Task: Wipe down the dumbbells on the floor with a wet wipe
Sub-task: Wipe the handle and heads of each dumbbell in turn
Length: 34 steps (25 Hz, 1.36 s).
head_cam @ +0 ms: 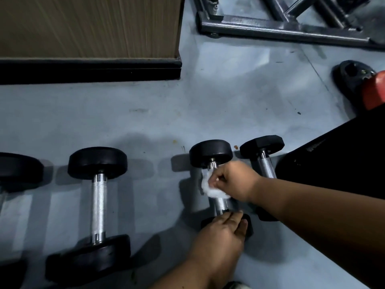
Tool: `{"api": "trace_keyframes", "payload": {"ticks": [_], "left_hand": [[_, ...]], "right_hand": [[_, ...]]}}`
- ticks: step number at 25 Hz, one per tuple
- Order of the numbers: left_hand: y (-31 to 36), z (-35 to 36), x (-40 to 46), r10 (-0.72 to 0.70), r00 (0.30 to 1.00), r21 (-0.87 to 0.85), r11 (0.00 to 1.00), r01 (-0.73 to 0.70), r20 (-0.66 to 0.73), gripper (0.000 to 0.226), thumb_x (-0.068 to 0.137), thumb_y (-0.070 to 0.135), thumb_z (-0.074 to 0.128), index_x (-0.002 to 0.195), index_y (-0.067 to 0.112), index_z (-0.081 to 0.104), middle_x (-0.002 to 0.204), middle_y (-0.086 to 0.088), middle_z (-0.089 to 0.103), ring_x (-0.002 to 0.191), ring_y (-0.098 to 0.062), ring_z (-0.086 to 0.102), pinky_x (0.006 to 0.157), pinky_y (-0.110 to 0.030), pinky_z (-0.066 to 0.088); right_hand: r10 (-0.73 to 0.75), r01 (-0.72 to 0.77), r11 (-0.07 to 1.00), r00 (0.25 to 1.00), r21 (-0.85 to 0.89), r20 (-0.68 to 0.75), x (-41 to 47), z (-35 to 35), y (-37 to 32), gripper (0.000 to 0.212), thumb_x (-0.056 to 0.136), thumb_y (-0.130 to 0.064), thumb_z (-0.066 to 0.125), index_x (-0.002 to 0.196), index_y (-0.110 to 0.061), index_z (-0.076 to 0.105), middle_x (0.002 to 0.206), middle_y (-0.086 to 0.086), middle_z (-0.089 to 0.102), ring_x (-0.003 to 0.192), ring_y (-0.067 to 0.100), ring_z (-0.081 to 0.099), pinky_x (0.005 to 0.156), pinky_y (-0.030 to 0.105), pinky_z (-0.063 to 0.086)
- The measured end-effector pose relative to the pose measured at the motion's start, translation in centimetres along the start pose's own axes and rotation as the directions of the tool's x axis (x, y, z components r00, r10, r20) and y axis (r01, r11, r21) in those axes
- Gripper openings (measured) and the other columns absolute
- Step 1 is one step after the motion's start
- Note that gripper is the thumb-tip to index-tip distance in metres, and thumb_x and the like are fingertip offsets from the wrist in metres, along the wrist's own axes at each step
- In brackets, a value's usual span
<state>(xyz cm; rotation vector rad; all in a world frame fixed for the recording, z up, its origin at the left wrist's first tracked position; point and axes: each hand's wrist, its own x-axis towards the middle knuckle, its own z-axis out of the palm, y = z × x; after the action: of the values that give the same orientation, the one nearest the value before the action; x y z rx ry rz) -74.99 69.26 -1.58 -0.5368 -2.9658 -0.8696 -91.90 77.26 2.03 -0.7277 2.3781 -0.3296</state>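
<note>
- Grey concrete floor (229, 97) carries a row of dumbbells.
- Black-ended, steel-handled dumbbell being wiped (211, 153) lies mid-row; a larger black dumbbell (98, 197) lies left of it, a hex-ended dumbbell (262, 146) just right.
- Left hand (220, 232) rests relaxed fingers on its near end.
- Right hand (235, 180), grip closed, pinches the white crumpled wet wipe (208, 185) against its handle.

A grey, scuffed floor (229, 97) lies in dim light. A wooden panel (89, 26) with black baseboard (89, 69) stands upper left; a metal frame (281, 26) upper right.
</note>
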Motion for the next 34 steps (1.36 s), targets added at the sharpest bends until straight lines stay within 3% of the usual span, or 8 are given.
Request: {"api": "trace_keyframes", "payload": {"ticks": [4,10,17,20,23,29,32,34], "left_hand": [[0.5,0.5,0.1,-0.038,0.999,-0.143,0.989,0.041,0.023,0.041,0.09,0.036,0.042,0.109,0.028,0.077,0.118,0.015,0.072,0.102,-0.006,0.069,0.078,-0.019,0.058],[1.2,-1.2,1.1,0.04,0.993,-0.101,0.994,-0.028,0.114,0.047,0.064,0.048,0.056,0.101,0.033,0.081,0.111,0.015,0.074,0.094,-0.003,0.071,0.077,-0.015,0.053],[-2.0,2.3,-1.4,-0.1,0.992,-0.134,0.987,0.09,-0.073,0.044,0.111,0.037,0.026,0.127,0.034,0.067,0.126,0.009,0.069,0.101,-0.019,0.073,0.072,-0.033,0.062],[-1.7,1.5,-1.1,-0.059,0.994,-0.117,0.992,0.048,-0.09,0.055,0.111,0.034,0.02,0.118,0.033,0.075,0.125,0.006,0.071,0.101,-0.019,0.074,0.067,-0.032,0.063],[-1.2,0.7,-0.5,0.027,0.985,-0.046,0.998,-0.036,-0.169,0.045,0.104,0.028,0.037,0.1,0.028,0.081,0.113,0.008,0.076,0.09,-0.016,0.076,0.054,-0.026,0.059],[-0.9,0.4,-1.6,-0.218,0.972,-0.305,0.935,0.181,-0.092,0.049,0.104,0.055,0.027,0.106,0.048,0.075,0.114,0.024,0.072,0.096,0.008,0.068,0.072,-0.012,0.056],[-1.3,-1.2,-0.3,-0.168,0.985,-0.286,0.947,0.147,-0.048,0.037,0.086,0.06,0.037,0.09,0.058,0.074,0.105,0.034,0.07,0.089,0.015,0.066,0.069,-0.005,0.052],[-2.0,-1.6,0.9,-0.017,0.999,-0.257,0.966,0.025,0.033,0.04,0.082,0.047,0.037,0.085,0.049,0.077,0.109,0.028,0.071,0.084,0.006,0.07,0.052,-0.014,0.055]], "right_hand": [[-0.002,0.0,1.0,0.982,0.008,0.189,-3.2,0.8,0.0,0.008,0.087,-0.029,0.076,0.093,-0.032,0.08,0.09,-0.013,0.076,0.087,0.003,0.068,0.083,0.026,0.055],[0.043,-0.043,0.999,0.999,0.014,-0.014,1.0,-1.1,0.2,0.009,0.089,-0.029,0.073,0.093,-0.031,0.081,0.096,-0.013,0.077,0.09,0.005,0.069,0.085,0.03,0.056],[0.042,-0.059,0.993,0.986,0.105,0.16,-3.0,1.1,-0.4,0.006,0.088,-0.025,0.077,0.092,-0.027,0.082,0.1,-0.011,0.077,0.093,0.003,0.069,0.088,0.025,0.054],[0.059,-0.06,0.998,0.997,0.031,0.043,-0.3,0.0,-0.7,0.009,0.091,-0.028,0.072,0.093,-0.03,0.08,0.099,-0.015,0.076,0.091,0.001,0.068,0.085,0.023,0.054],[0.123,-0.118,0.99,0.99,0.081,-0.061,1.4,-1.1,-0.4,0.006,0.088,-0.029,0.075,0.09,-0.031,0.081,0.093,-0.016,0.077,0.087,-0.001,0.068,0.082,0.02,0.053],[0.117,-0.132,0.982,0.987,0.138,0.109,-2.2,0.5,0.7,0.009,0.089,-0.021,0.076,0.089,-0.028,0.082,0.095,-0.014,0.077,0.091,0.001,0.069,0.088,0.02,0.052],[0.092,-0.096,0.994,0.992,0.051,0.087,-1.4,0.1,1.1,0.008,0.089,-0.027,0.075,0.093,-0.03,0.081,0.097,-0.014,0.077,0.091,0.002,0.069,0.088,0.024,0.053],[0.11,-0.11,0.994,0.994,0.013,0.012,-0.4,-0.4,1.4,0.008,0.088,-0.033,0.075,0.094,-0.032,0.081,0.096,-0.012,0.077,0.09,0.003,0.069,0.086,0.027,0.054]]}}
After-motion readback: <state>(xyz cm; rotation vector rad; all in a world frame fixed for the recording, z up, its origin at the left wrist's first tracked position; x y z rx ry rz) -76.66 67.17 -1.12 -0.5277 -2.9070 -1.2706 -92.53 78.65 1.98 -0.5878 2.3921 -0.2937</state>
